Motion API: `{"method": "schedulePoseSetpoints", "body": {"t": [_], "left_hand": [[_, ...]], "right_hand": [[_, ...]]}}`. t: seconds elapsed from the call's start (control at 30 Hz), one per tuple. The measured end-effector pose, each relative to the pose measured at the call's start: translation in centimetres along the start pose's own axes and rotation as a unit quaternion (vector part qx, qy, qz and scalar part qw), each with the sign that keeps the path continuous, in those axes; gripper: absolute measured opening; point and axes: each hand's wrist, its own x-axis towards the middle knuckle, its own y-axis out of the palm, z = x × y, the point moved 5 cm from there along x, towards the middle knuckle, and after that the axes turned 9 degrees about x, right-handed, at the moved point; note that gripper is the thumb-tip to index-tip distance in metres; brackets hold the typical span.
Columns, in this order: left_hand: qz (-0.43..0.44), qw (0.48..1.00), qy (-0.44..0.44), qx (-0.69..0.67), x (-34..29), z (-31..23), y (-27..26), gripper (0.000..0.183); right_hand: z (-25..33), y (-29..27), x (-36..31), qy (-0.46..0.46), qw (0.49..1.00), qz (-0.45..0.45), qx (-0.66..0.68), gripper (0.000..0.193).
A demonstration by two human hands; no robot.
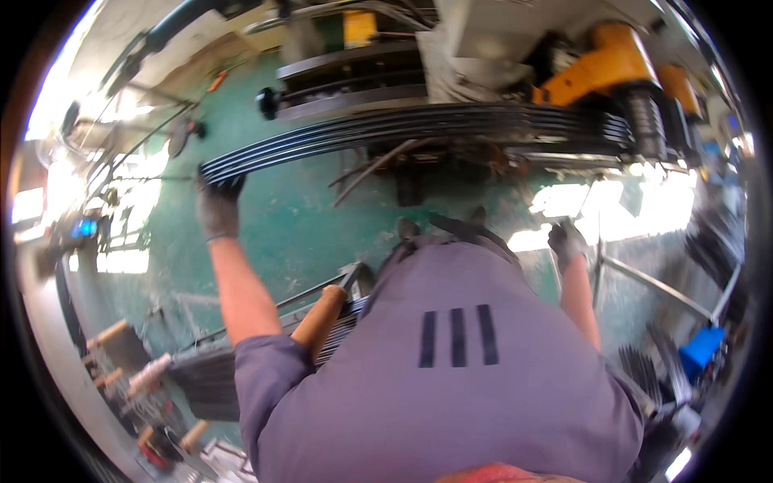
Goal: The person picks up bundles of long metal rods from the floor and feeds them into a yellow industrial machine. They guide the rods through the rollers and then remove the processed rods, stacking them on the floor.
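Observation:
A bundle of long, thin dark metal bars (pixel 346 135) stretches across the far side, from my left hand to the machine at the far right. My left hand (pixel 219 208), in a grey glove with dark fingers, is closed around the bundle's left end. My left arm reaches far forward. Off to the right, below the bars and apart from them, is my gloved right hand (pixel 568 240). Its fingers look loosely bent and a little apart, with nothing seen in them; they are somewhat blurred. A thin metal stand (pixel 600 259) is just beside that hand.
Beyond the bars are a dark machine bed (pixel 350 76) and an orange machine arm (pixel 600 68). Loose rods (pixel 374 171) jut out under the bundle. At my left stands a rack with a cardboard tube (pixel 320 320). A blue box (pixel 702 351) is at the right, over green floor (pixel 274 217).

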Motion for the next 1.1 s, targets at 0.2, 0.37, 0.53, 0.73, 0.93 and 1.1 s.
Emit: {"method": "schedulePoseSetpoints", "body": {"t": [0.2, 0.37, 0.53, 0.73, 0.93, 1.1], "left_hand": [[0.145, 0.880, -0.114, -0.438, 3.0, 0.9, -3.6, 0.060], [0.011, 0.984, 0.066, -0.163, 1.5, 2.6, -2.0, 0.066], [-0.288, 0.940, -0.004, -0.184, -4.1, 12.9, 8.0, 0.070], [-0.142, 0.931, -0.253, -0.221, -11.4, 35.6, 23.7, 0.059], [0.014, 0.834, -0.337, -0.436, -13.6, 36.4, 38.3, 0.048], [0.003, 0.968, -0.234, -0.088, -13.0, 32.5, 40.2, 0.041]], "right_hand": [[2.1, 4.9, -1.6, -0.034, 0.997, -0.010, -0.075, 0.034], [3.1, 1.2, 4.4, 0.011, 0.992, 0.046, -0.118, 0.049], [7.9, -3.4, 10.6, 0.047, 0.990, 0.057, -0.119, 0.038], [16.2, -7.4, 19.4, 0.004, 0.991, 0.070, -0.116, 0.030], [22.1, -7.3, 19.4, -0.033, 0.964, 0.014, -0.264, 0.013], [21.5, -7.9, 16.7, -0.017, 0.984, 0.034, -0.175, 0.023]]}}
